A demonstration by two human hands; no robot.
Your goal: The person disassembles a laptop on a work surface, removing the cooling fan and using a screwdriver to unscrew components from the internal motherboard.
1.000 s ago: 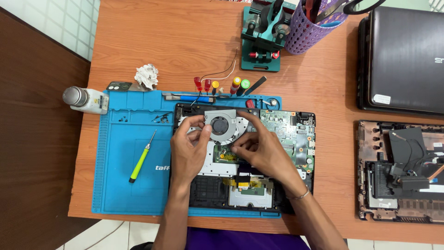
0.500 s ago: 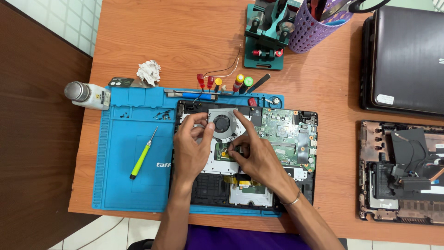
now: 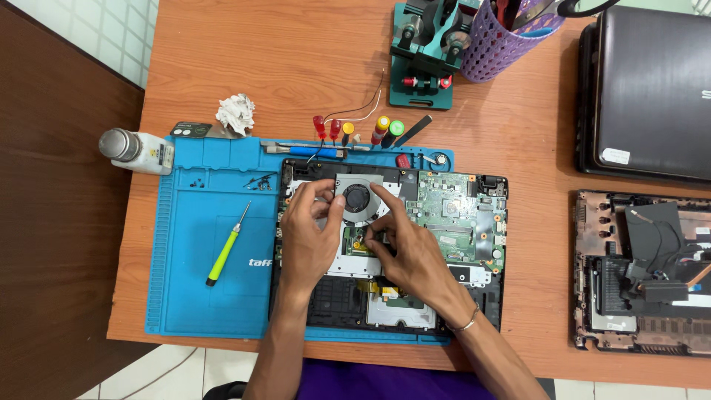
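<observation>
An orange wooden desk (image 3: 244, 59) carried a blue repair mat (image 3: 200, 281) with an opened laptop (image 3: 459, 222), bottom cover already off. Left hand (image 3: 307, 237) and right hand (image 3: 411, 255) pinched the cooling fan (image 3: 357, 198), seemingly not yet lifted from its bay

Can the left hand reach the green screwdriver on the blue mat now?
Probably yes. The green screwdriver lies alone on the blue mat, just left of the left hand, with nothing between them.
</observation>
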